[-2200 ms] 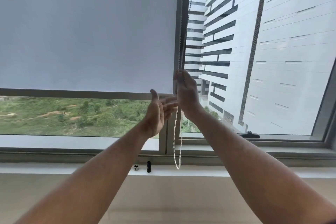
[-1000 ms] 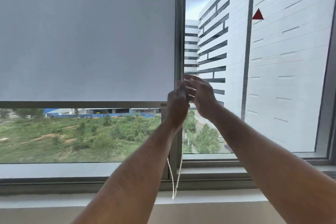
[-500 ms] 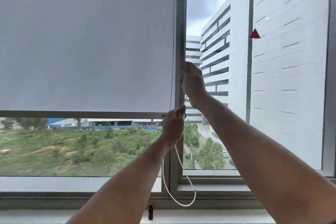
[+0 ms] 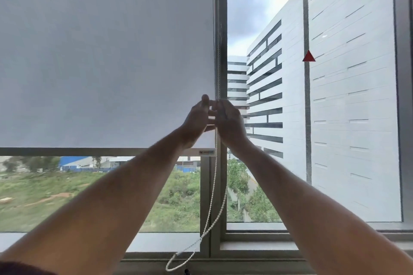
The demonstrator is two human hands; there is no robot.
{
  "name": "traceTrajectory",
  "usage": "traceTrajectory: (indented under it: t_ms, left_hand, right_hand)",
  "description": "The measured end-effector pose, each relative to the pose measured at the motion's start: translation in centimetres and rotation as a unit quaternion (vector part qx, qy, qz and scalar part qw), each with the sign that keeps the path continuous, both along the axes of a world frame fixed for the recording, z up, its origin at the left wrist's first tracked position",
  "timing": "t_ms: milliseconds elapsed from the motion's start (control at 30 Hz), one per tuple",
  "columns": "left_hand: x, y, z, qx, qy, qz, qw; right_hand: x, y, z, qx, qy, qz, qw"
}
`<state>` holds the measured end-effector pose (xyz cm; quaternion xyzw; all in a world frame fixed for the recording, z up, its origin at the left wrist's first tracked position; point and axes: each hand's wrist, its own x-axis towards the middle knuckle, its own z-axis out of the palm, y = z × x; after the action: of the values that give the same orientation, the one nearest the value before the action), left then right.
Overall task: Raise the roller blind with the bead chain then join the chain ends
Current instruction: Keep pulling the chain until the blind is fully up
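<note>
The grey roller blind (image 4: 105, 56) covers most of the left pane; its bottom bar (image 4: 67, 151) hangs above a strip of open glass. The white bead chain (image 4: 214, 187) runs down beside the centre mullion and ends in a loop (image 4: 178, 261) near the sill, swung to the left. Higher up, the chain (image 4: 218, 62) shows faintly along the frame. My left hand (image 4: 195, 121) and my right hand (image 4: 229, 121) meet at the chain at the same height, just above the bar's right end, and both are closed on it.
The grey centre mullion (image 4: 221, 18) stands right behind the chain. The right pane shows a white building, with a red triangle sticker (image 4: 308, 56) on the glass. A small dark object (image 4: 186, 271) sits on the sill under the chain loop.
My left hand has risen from below the bar up to my right hand, which came down slightly. The chain's loop has swung to the left.
</note>
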<state>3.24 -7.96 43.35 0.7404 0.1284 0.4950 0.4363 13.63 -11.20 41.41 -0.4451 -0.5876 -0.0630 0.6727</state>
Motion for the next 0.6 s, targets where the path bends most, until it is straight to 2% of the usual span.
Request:
traceTrajectory:
  t_ms: [100,167,300,400,500,600]
  left_hand:
    - [0.2,-0.7,3.1,-0.008,-0.036,-0.001,0.999]
    - [0.3,-1.5,4.7,-0.023,-0.058,-0.011,0.998]
    - [0.6,-3.2,7.0,-0.142,-0.097,-0.06,0.983]
    - [0.5,-3.8,8.4,-0.193,-0.063,-0.033,0.979]
    - [1.4,-3.6,8.3,-0.194,-0.06,-0.003,0.979]
    - [2.4,-3.4,7.2,-0.163,-0.113,0.01,0.98]
  right_hand:
    - [0.0,0.2,-1.2,0.015,-0.06,-0.074,0.995]
    - [0.1,0.1,-2.3,0.02,-0.069,-0.079,0.994]
    - [0.1,-0.4,-4.0,0.02,-0.074,-0.079,0.994]
    - [0.3,-0.8,-5.6,0.022,-0.096,-0.084,0.992]
    - [0.5,-1.2,-6.8,0.017,-0.114,-0.075,0.99]
    - [1.4,-1.5,-6.5,0.003,-0.123,-0.061,0.991]
